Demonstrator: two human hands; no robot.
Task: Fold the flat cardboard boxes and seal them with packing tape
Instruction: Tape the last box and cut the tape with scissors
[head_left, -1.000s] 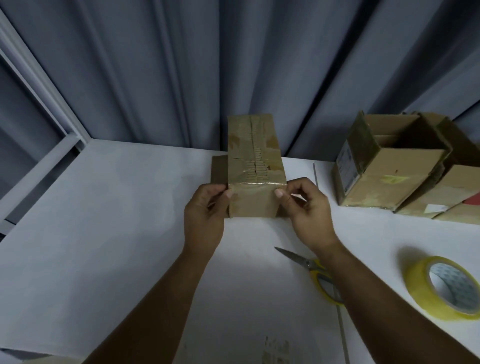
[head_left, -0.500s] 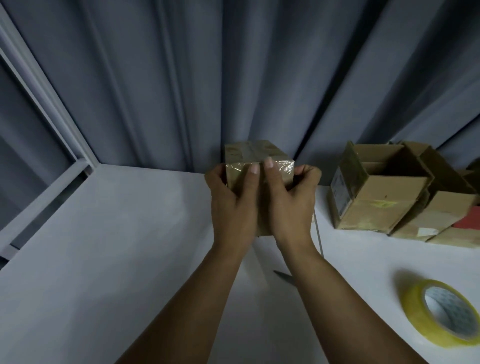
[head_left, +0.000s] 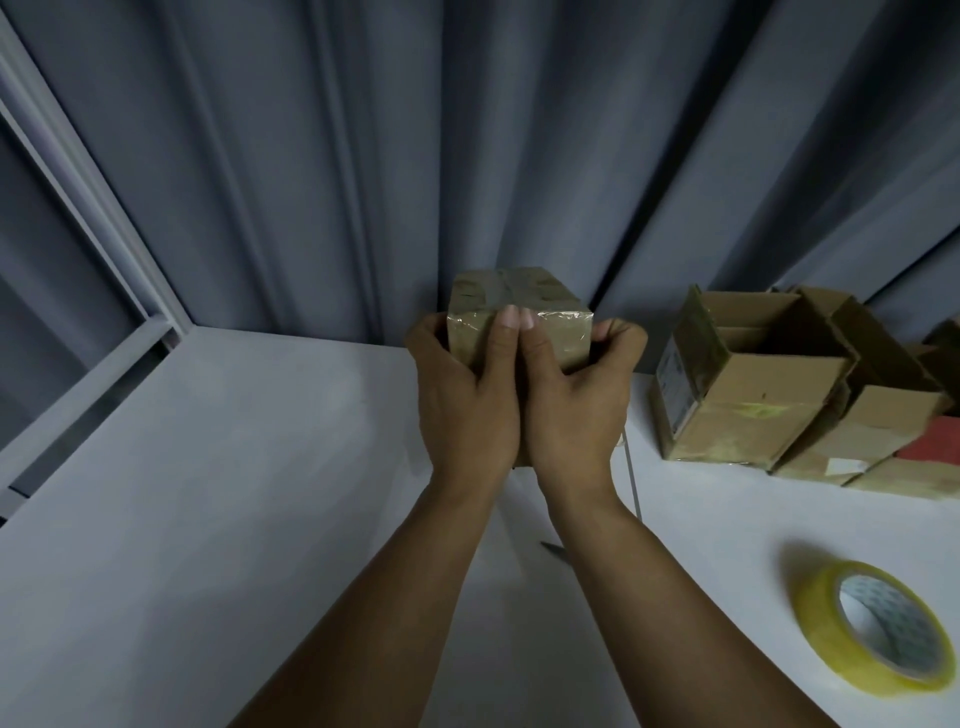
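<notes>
A small brown cardboard box (head_left: 558, 325) with shiny clear tape over its near top edge is held up above the white table (head_left: 208, 493). My left hand (head_left: 465, 400) grips its left side, fingers round the far face and thumb lying up the near face. My right hand (head_left: 576, 400) grips the right side the same way, the two thumbs side by side at the taped edge. The lower part of the box is hidden behind both hands. A yellow roll of packing tape (head_left: 878, 631) lies flat at the near right.
Several folded brown boxes (head_left: 753, 395) stand at the back right, the nearest with its top flaps open. A scissors tip (head_left: 553, 549) shows beside my right forearm. Grey curtains hang behind the table; a window frame (head_left: 98, 244) runs along the left.
The box went from lying on the table, pinched at its near corners, to being lifted and gripped with both thumbs on the taped edge. Since half a second ago the hands have hardly moved.
</notes>
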